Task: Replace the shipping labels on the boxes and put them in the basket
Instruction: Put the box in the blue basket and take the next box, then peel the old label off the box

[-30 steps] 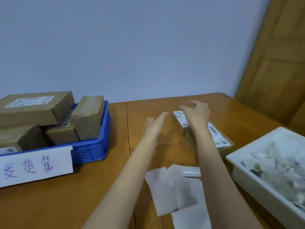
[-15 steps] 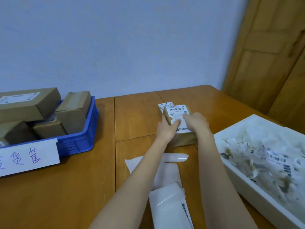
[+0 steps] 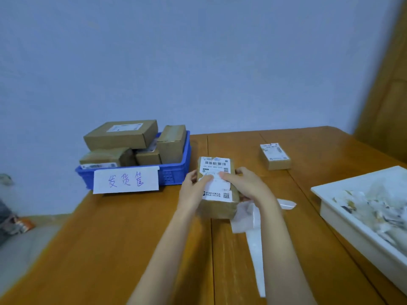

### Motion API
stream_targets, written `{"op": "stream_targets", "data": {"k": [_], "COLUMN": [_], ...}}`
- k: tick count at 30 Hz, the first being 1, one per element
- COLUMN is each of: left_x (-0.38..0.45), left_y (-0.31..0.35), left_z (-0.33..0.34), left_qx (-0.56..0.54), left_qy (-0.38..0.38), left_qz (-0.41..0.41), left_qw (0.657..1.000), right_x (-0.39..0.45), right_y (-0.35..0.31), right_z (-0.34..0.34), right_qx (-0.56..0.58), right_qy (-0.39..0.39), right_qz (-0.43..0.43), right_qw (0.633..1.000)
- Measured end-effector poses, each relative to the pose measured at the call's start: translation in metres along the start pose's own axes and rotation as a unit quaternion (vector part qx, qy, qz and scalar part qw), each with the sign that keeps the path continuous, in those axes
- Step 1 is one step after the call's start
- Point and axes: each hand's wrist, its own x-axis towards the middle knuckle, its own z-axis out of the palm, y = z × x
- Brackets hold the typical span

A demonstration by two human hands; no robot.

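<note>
Both hands hold a labelled cardboard box at the centre of the frame, just right of the blue basket.

The box [image 3: 217, 188] is brown cardboard, and its top is nearly covered by a white shipping label [image 3: 217, 172] with a barcode along the far edge, small print below it and a QR code at the near right corner. The left hand [image 3: 193, 190] grasps the box's left side, thumb laid across the label; the right hand [image 3: 244, 186] grasps the right side, its thumb also pressing on the label. The basket [image 3: 174, 172], left of centre, is piled with brown boxes and carries a handwritten paper sign on its front. A smaller labelled box [image 3: 275, 156] sits apart, upper right of centre, on the wooden table [image 3: 110, 249]. White backing strips [image 3: 253, 227] lie below the right hand, and a white tray [image 3: 343, 212] of paper scraps fills the right edge.
</note>
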Motion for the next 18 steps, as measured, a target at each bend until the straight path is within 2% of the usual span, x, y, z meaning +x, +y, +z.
{"op": "stream_targets", "data": {"k": [4, 10, 15, 18], "left_x": [-0.035, -0.064, -0.072, -0.071], "left_y": [-0.022, -0.057, -0.069, -0.067], "left_z": [-0.033, -0.05, -0.055, -0.056], "left_qx": [-0.01, 0.033, 0.048, 0.058], "left_qy": [0.011, -0.031, -0.043, -0.052], "left_qz": [-0.038, -0.091, -0.094, -0.091], "left_qw": [0.999, 0.995, 0.993, 0.993], "right_x": [-0.028, -0.06, -0.065, -0.066], "right_y": [0.017, 0.04, 0.046, 0.043], "right_z": [0.03, 0.048, 0.055, 0.054], "right_qx": [-0.031, -0.07, -0.019, -0.04], "right_qy": [-0.037, -0.075, -0.08, -0.088], "right_qz": [0.016, 0.048, 0.073, 0.085], "right_qw": [0.999, 0.994, 0.994, 0.992]}}
